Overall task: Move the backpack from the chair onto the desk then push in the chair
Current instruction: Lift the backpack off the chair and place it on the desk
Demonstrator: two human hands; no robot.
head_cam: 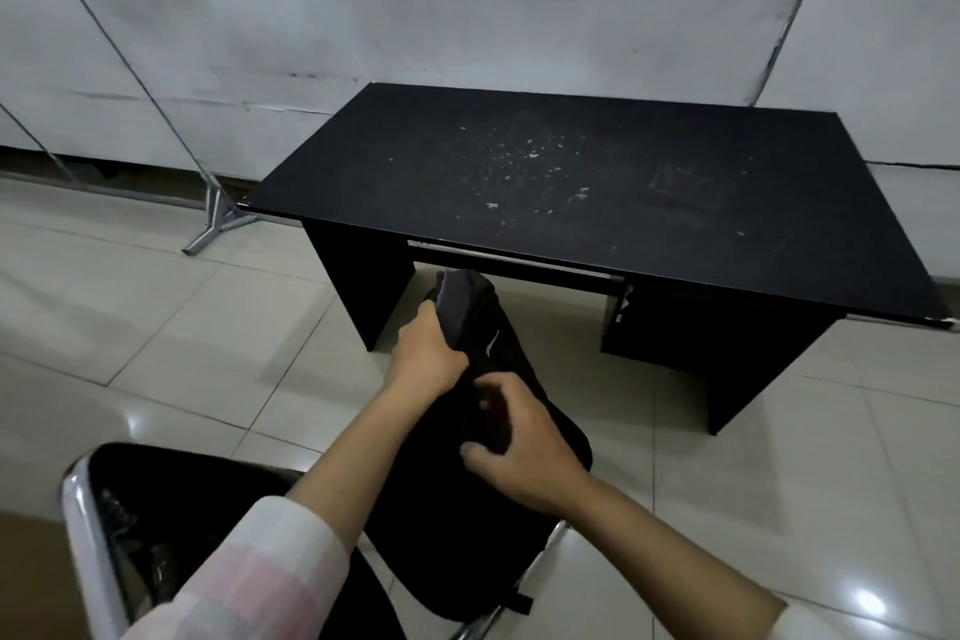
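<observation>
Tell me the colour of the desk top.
Black, flecked with pale scuffs; the desk top shows in the head view.

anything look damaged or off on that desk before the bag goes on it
Yes. The black desk has pale flecks and scuffs scattered over the middle of its top, like chipped finish or debris, and its near right corner looks chipped, showing white. Both hands, left hand and right hand, grip the backpack.

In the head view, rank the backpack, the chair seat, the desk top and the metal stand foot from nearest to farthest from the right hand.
1. backpack: gripped by the right hand.
2. chair seat: just below and to the left.
3. desk top: ahead, beyond the backpack.
4. metal stand foot: far left on the floor, by the wall.
</observation>
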